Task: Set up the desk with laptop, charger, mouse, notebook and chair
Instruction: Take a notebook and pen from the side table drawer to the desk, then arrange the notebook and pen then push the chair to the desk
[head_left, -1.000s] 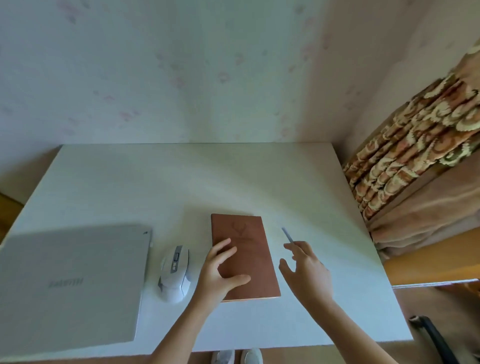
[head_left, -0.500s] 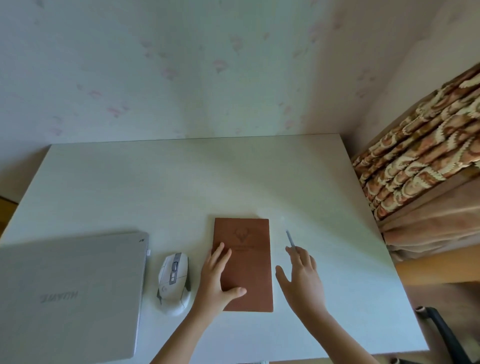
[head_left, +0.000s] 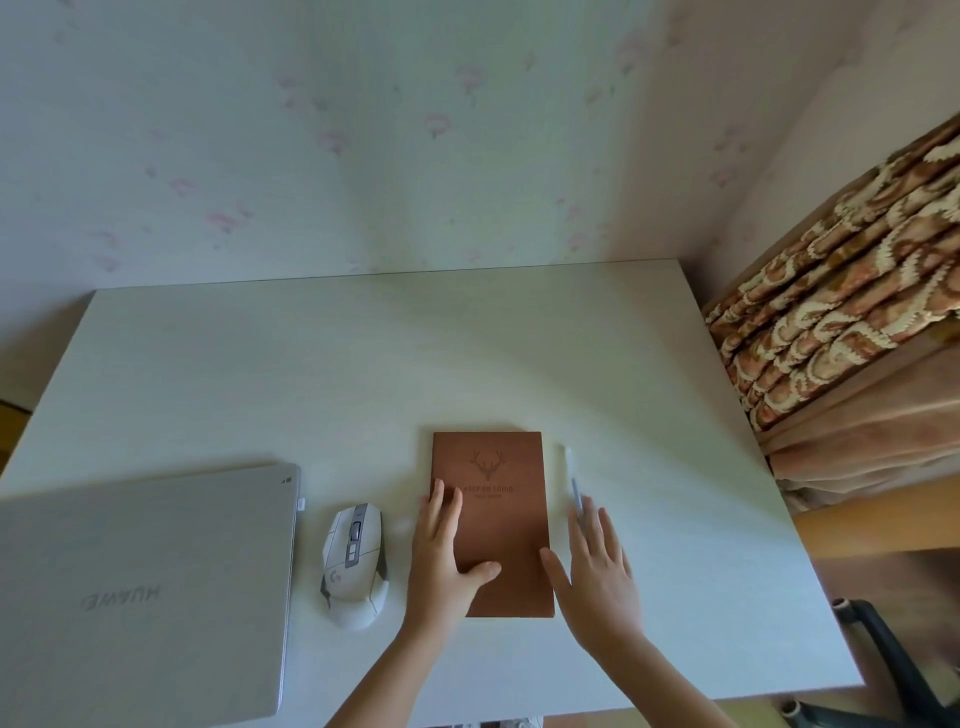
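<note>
A brown notebook (head_left: 498, 509) with a deer emblem lies closed near the front middle of the white desk (head_left: 363, 374). My left hand (head_left: 441, 561) rests flat on its left edge, fingers spread, thumb across the cover. My right hand (head_left: 597, 571) lies flat on the desk just right of the notebook, fingers over the lower end of a white pen (head_left: 570, 473). A white mouse (head_left: 356, 564) sits left of the notebook. A closed grey laptop (head_left: 140, 592) lies at the front left. No charger is in view.
The desk's back edge meets a papered wall. A patterned curtain (head_left: 841, 322) hangs close to the desk's right side. A black chair base (head_left: 883, 654) shows at the bottom right, beside the desk's front right corner.
The notebook has been straightened from a tilt to square with the desk. My right hand set the pen down beside it and flattened onto the desk.
</note>
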